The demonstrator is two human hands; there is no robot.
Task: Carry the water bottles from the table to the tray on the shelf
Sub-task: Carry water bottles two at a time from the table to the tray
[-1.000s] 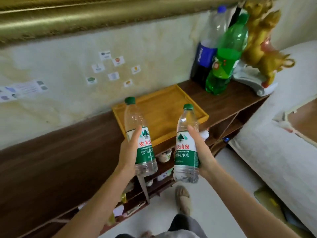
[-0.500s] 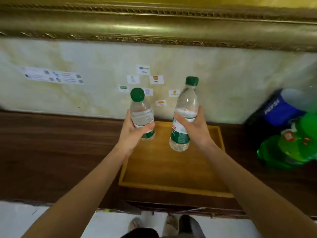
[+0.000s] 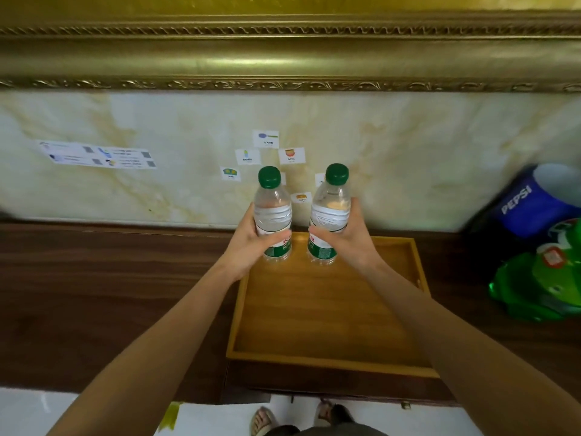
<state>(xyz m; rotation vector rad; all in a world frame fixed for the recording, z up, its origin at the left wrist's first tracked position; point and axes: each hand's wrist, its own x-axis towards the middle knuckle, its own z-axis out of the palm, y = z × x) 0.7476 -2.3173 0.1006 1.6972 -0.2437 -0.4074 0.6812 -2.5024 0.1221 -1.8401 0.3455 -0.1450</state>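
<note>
Two clear water bottles with green caps and green-white labels stand upright side by side at the far end of a yellow wooden tray (image 3: 327, 357) on the dark shelf. My left hand (image 3: 248, 243) grips the left bottle (image 3: 272, 212) around its label. My right hand (image 3: 352, 237) grips the right bottle (image 3: 330, 212) the same way. The bottle bases are at or just above the tray floor; I cannot tell if they touch it.
A big blue Pepsi bottle (image 3: 531, 202) and a big green soda bottle (image 3: 547, 278) stand on the shelf (image 3: 110, 278) to the right of the tray. Small picture stickers (image 3: 265, 139) dot the marble wall behind. A gold picture frame (image 3: 283, 55) hangs above.
Both hands have lowered the bottles toward the far end of the tray and brought them level with each other. The view has moved closer to the shelf.
</note>
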